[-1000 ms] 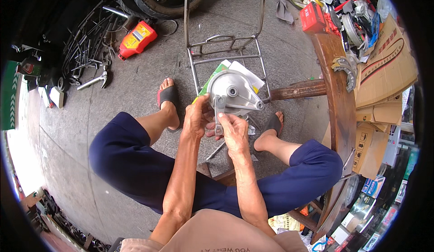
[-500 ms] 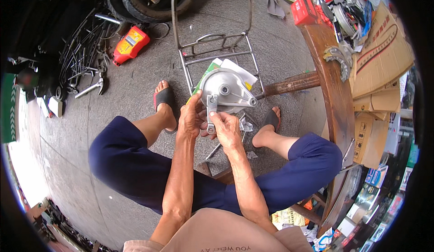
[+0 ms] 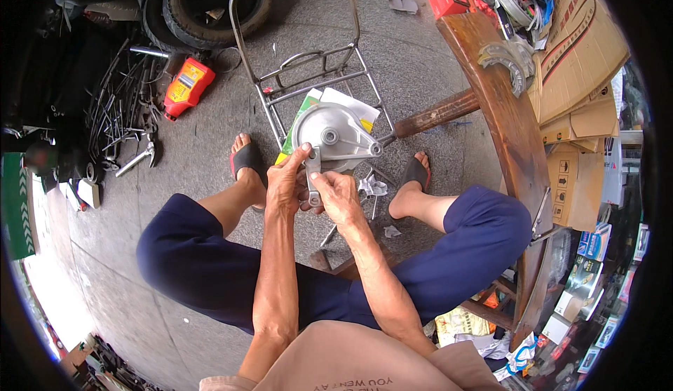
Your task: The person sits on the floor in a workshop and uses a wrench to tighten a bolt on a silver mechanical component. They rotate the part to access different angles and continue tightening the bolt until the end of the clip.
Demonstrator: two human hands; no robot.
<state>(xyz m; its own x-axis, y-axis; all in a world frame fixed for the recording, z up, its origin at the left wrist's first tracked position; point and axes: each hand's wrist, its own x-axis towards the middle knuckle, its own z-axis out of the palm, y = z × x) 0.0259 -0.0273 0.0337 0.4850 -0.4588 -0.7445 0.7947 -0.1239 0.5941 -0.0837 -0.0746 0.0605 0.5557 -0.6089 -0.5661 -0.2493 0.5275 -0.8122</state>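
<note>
A round silver drum brake plate (image 3: 340, 119) is held up in front of me, its central hole facing upward and its pointed arm reaching to the right. A short metal brake lever (image 3: 314, 170) lies at its near left edge, pointing toward me. My left hand (image 3: 283, 183) is closed at the plate's left edge, thumb by the upper end of the lever. My right hand (image 3: 338, 196) is closed on the lower part of the lever, thumb on top. The fingers underneath are partly hidden.
Behind the plate stands a metal tube rack (image 3: 301, 89) with a green and white packet (image 3: 347, 100). A wooden bench (image 3: 501, 117) bears curved brake shoes (image 3: 506, 61) at the right, beside cardboard (image 3: 578, 47). Tools (image 3: 137, 159), a red bottle (image 3: 189, 88) and tyres (image 3: 217, 5) lie at left.
The view has shifted and tilted a little, so the plate and both hands appear slightly further left. Both hands keep their grip on the plate and lever.
</note>
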